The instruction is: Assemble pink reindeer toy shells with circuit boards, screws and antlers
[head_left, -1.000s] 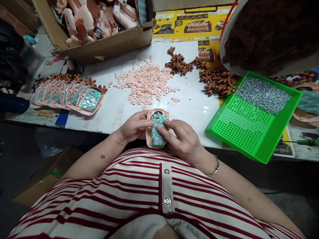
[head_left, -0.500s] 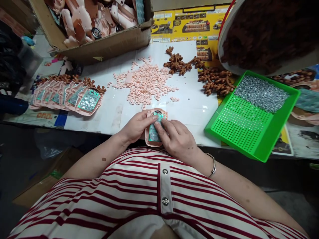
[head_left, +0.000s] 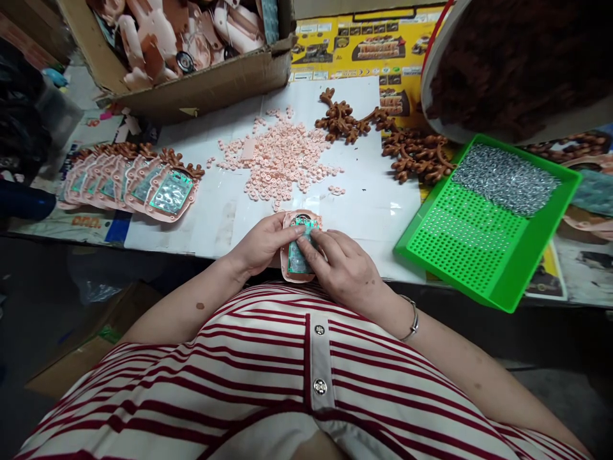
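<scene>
A pink plastic shell (head_left: 284,267) with a green-edged circuit board (head_left: 297,260) set in it is held between my hands at the table's front edge. My left hand (head_left: 265,244) grips its left side, thumb lying over the board. From the right, my right hand (head_left: 341,260) closes on the shell, its thumb and fingers pressed on the board's upper part. Whether a small part sits under those fingertips cannot be seen. Just beyond lies a spread heap of small pink plastic pieces (head_left: 282,156).
Several similar pink shells with boards (head_left: 170,195) overlap in a row at left. Brown antler-like pieces (head_left: 345,121) lie behind the heap. At right, a green perforated tray (head_left: 443,246) holds small metal screws (head_left: 507,182). A cardboard box (head_left: 201,96) of pink parts and a large tub (head_left: 433,118) stand behind.
Almost nothing differs. My right fingers have shifted slightly on the board, and the whole view has moved a little.
</scene>
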`<state>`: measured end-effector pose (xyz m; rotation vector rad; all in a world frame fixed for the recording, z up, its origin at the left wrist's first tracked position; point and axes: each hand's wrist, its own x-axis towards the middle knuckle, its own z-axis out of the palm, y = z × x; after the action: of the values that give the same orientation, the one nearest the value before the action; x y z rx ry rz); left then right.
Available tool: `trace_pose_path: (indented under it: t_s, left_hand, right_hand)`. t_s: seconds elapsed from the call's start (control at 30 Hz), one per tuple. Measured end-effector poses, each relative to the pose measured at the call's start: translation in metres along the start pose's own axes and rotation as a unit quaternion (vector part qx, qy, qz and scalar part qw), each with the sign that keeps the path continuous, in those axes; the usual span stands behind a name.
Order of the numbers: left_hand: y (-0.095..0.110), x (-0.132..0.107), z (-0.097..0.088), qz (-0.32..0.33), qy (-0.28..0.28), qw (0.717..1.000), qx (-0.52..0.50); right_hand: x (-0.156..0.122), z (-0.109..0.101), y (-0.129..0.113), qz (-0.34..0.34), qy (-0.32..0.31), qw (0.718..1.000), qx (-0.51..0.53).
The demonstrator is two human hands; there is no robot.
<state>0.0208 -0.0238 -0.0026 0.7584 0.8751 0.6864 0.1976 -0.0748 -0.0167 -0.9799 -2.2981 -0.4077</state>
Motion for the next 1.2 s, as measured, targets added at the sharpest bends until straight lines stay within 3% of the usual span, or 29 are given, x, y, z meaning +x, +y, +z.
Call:
trace_pose_path:
  t_s: [0.3, 0.53, 0.73, 0.93, 1.2]
  left_hand:
    - [0.0, 0.001, -0.004, -0.015, -0.004, 1.0, -0.021]
    - [-0.002, 0.003, -0.005, -0.008, -0.009, 1.0, -0.028]
    - [-0.001, 0.004, -0.002, 0.009, 0.0, 1.0, -0.022]
    - [0.005, 0.004, 0.007, 0.002, -0.013, 0.999, -0.053]
    - [0.008, 0.012, 0.027, 0.011, -0.038, 0.998, -0.043]
  right_hand:
    - [-0.004, 0.002, 0.002, 0.006, -0.041, 0.997, 0.062]
    - [-0.006, 0.0, 0.008, 0.088, -0.06, 0.972, 0.207]
    - [-0.002, 0.009, 0.003, 0.103, -0.131, 0.971, 0.172]
    - [0.0, 0.007, 0.006, 0.084, -0.062, 0.989, 0.105]
    - [-0.006, -0.009, 0.015, 0.076, -0.017, 0.996, 0.044]
